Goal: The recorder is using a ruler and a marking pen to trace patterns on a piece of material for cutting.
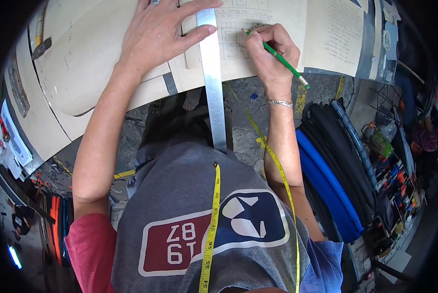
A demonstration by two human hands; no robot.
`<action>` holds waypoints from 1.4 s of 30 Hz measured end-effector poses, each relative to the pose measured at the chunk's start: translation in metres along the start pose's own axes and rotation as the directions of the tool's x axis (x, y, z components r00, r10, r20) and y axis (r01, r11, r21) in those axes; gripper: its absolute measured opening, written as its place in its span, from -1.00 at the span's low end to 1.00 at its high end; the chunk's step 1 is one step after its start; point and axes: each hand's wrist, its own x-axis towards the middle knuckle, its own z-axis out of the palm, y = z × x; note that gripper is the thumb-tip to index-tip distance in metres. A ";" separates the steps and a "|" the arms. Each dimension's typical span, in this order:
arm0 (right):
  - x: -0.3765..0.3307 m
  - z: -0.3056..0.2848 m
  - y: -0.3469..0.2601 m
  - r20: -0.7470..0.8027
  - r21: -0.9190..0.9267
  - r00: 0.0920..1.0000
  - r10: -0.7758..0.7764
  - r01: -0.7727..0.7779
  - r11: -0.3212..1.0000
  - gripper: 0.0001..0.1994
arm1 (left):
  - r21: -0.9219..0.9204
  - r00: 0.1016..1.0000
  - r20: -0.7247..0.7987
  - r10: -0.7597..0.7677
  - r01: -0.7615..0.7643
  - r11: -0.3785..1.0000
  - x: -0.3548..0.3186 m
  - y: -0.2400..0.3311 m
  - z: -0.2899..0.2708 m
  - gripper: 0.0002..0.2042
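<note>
My left hand point(153, 39) lies spread on the cream-coloured work surface point(155, 90) at the top. Its thumb and forefinger reach across a long metal ruler point(212, 80), whose near end overhangs the table edge toward my body. In my right hand point(273, 56) is a green pencil point(283, 61), gripped in a writing pose with its tip on the paper. Under the pencil, a pale sheet point(226, 36) bears hand-drawn boxes and handwriting. A bracelet circles my right wrist.
A yellow measuring tape point(209, 239) hangs round my neck. Rolls of black and blue material point(331, 171) stand at the right, below the table. A handwritten page point(334, 39) lies farther right. A small hammer-like tool point(41, 48) rests at upper left.
</note>
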 end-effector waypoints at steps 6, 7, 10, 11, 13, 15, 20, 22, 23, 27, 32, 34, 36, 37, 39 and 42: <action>0.000 0.006 -0.008 -0.041 0.080 0.999 0.001 0.002 0.997 -0.88 | 0.042 0.997 0.066 -0.033 0.031 0.999 0.004 0.005 -0.006 -0.47; 0.002 0.008 -0.009 -0.015 0.068 1.000 -0.006 0.007 0.998 -0.88 | 0.069 0.999 0.036 -0.014 0.011 0.998 0.003 0.003 -0.004 -0.47; 0.002 0.015 -0.006 -0.016 0.095 0.999 -0.029 0.031 0.995 -0.87 | 0.015 0.998 0.058 -0.025 0.024 1.000 0.001 0.004 -0.006 -0.47; 0.002 0.014 -0.004 -0.013 0.059 0.999 -0.047 0.047 0.997 -0.87 | 0.015 0.998 0.058 -0.025 0.024 1.000 0.002 0.003 -0.004 -0.47; 0.002 0.015 -0.005 -0.004 0.027 0.998 -0.065 0.065 0.998 -0.87 | -0.018 1.000 0.009 0.000 0.000 1.000 0.001 -0.001 -0.001 -0.46; 0.002 0.015 -0.007 0.022 -0.048 0.997 -0.068 0.069 0.996 -0.88 | -0.019 1.000 0.012 -0.003 0.004 1.000 0.001 -0.001 -0.001 -0.46; 0.002 0.015 -0.010 0.023 -0.051 0.996 -0.081 0.082 0.995 -0.87 | 0.013 1.000 0.007 0.002 -0.002 1.000 0.001 -0.001 0.001 -0.47; 0.000 0.012 -0.010 0.022 -0.040 0.996 -0.089 0.090 0.995 -0.87 | -0.006 0.999 0.032 -0.010 0.010 1.000 0.002 0.002 -0.003 -0.47; -0.003 0.010 -0.008 -0.002 0.053 0.997 -0.080 0.080 0.995 -0.87 | -0.007 0.999 0.031 -0.010 0.010 1.000 0.003 -0.007 0.015 -0.47; -0.005 0.004 -0.011 -0.133 0.387 0.986 0.097 -0.038 0.921 -0.84 | -0.317 0.951 -0.263 0.164 -0.245 0.916 0.003 -0.009 0.018 -0.48; 0.001 0.002 -0.015 -0.154 0.482 0.981 0.114 -0.026 0.876 -0.83 | 0.018 1.000 0.013 0.005 -0.005 1.000 0.001 -0.001 0.001 -0.48; 0.003 0.002 -0.016 -0.110 0.457 0.983 0.148 -0.082 0.886 -0.84 | 0.002 1.000 0.004 0.008 -0.008 1.000 0.000 -0.002 0.002 -0.48; 0.005 0.003 -0.021 -0.102 0.400 0.985 0.139 -0.087 0.912 -0.84 | -0.019 1.000 -0.002 0.005 -0.005 1.000 -0.001 -0.003 0.002 -0.47; 0.005 0.005 -0.023 -0.093 0.341 0.987 0.131 -0.092 0.935 -0.84 | -0.043 1.000 -0.007 0.002 -0.002 0.999 -0.001 -0.004 0.002 -0.47; 0.003 0.009 -0.022 -0.057 0.308 0.992 0.112 -0.089 0.947 -0.85 | -0.032 0.999 -0.029 0.014 -0.015 0.999 0.000 -0.003 0.004 -0.47; 0.000 0.018 -0.013 -0.029 0.256 0.998 0.060 -0.051 0.965 -0.86 | -0.017 1.000 -0.009 0.003 -0.003 1.000 0.000 0.000 0.000 -0.47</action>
